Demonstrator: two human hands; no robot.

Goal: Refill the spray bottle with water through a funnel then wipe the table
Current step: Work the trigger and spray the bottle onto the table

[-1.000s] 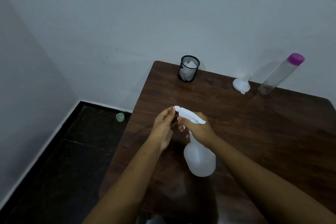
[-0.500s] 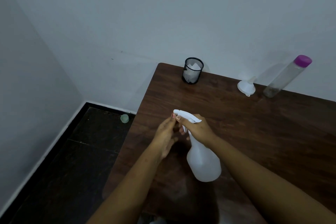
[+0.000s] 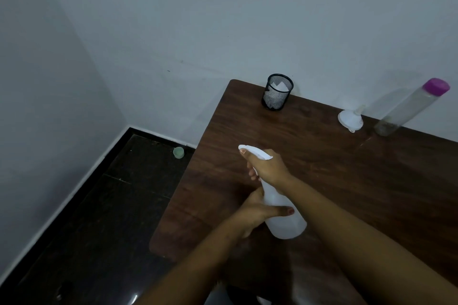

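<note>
Clearly we are at the opening step: the spray bottle [image 3: 287, 223] stands on the tabletop [image 3: 347, 181], held between both hands, and its head must come off before any water goes in. Our right hand [image 3: 270, 168] is wrapped round the neck just under the spray head [image 3: 255, 152], thumb lying along the nozzle. Our left hand [image 3: 255, 210] clasps the body lower down, thumb across its front.

Next, we judge, a twist is called for: left hand keeping the body firm, right hand turning the collar loose, then lifting the head straight up. Whether the collar has begun to give, we cannot tell from this angle.

Well beyond the spray bottle, to its right, lie the funnel [image 3: 349, 119] and a purple-capped water bottle [image 3: 406, 109], untouched.

Half a second ago our left hand was up at the nozzle tip; now it has dropped to the body.
</note>
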